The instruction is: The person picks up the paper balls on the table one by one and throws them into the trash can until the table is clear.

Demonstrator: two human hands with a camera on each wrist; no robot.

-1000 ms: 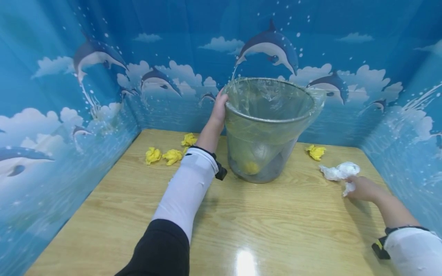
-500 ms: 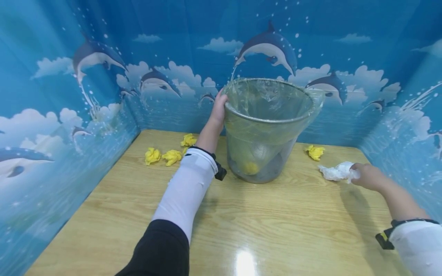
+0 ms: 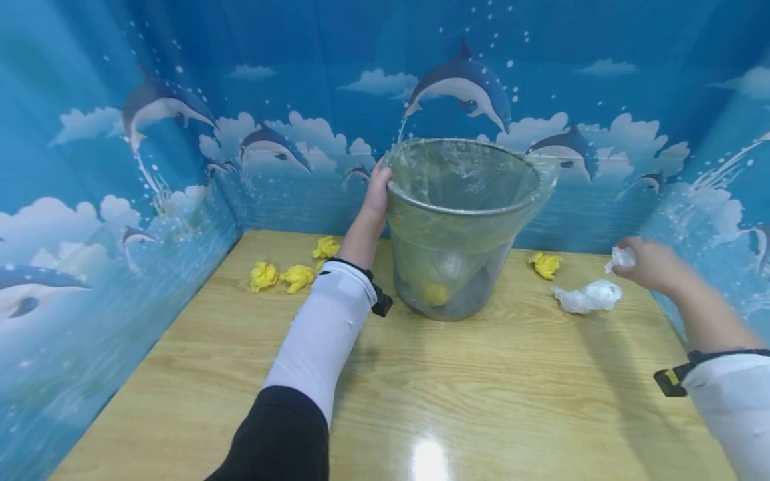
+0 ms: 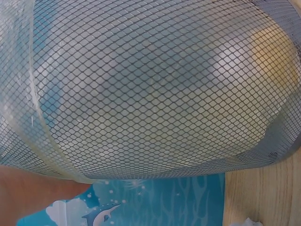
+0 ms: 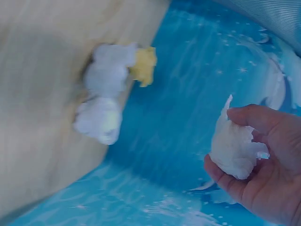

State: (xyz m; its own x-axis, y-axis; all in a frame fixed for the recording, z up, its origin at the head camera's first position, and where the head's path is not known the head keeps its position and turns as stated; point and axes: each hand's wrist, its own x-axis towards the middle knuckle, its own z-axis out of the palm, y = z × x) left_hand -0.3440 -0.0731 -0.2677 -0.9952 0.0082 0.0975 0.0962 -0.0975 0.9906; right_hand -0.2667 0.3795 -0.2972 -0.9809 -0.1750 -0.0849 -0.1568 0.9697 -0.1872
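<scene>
R fingers pinch 1 wht wad, 2 lumps near; L fingers grip 1 bin.

The head view looks forward and down at the bin, left wrist's faces it closely, right's catches its side.

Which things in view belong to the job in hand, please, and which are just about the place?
In the job, it seems:
bin, gripped by the left hand
liner
white wad, held by the right hand
loose white wads, yellow wads: probably, though not held

Just about the place:
table
dolphin backdrop
</scene>
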